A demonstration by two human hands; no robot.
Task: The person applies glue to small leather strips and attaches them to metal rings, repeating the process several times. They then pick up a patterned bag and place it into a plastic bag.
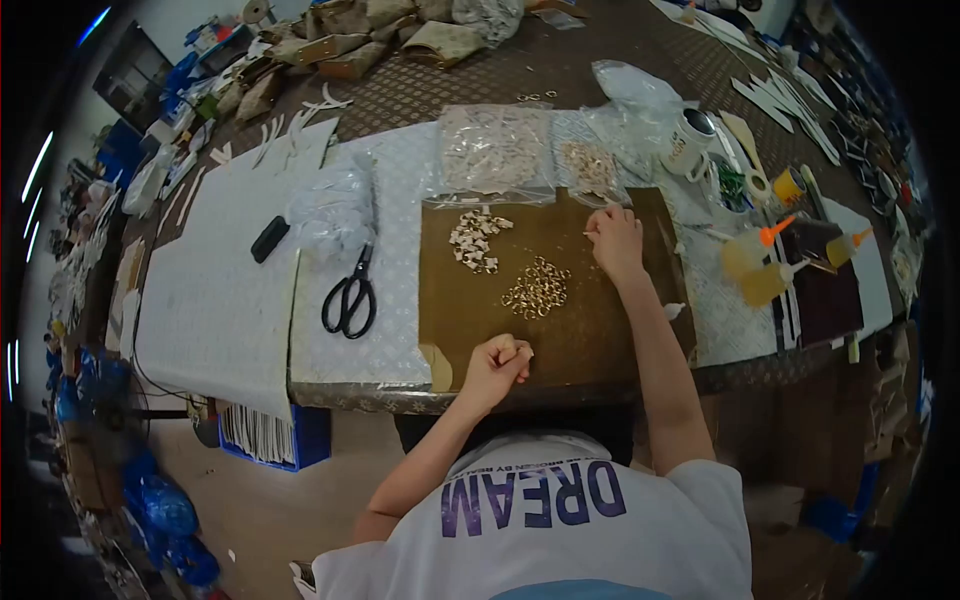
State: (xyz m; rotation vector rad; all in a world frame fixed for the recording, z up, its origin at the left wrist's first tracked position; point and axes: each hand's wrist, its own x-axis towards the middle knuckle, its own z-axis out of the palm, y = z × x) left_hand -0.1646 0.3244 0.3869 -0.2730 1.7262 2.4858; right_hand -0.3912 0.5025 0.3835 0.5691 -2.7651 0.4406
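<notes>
On a brown board (450, 330) lie a pile of gold rings (537, 289) and, behind it to the left, a pile of small pale pieces (479, 240). My left hand (499, 362) is closed near the board's front edge, in front of the rings; what it holds, if anything, is too small to name. My right hand (613, 235) is at the back right of the board, just in front of a small open bag of pale pieces (590, 165). Its fingers are pinched together around something small that I cannot make out.
Black scissors (350, 303) and a black case (269, 239) lie to the left. A large bag of pieces (495, 150) is at the back. To the right stand a mug (688, 143) and yellow glue bottles (752, 252).
</notes>
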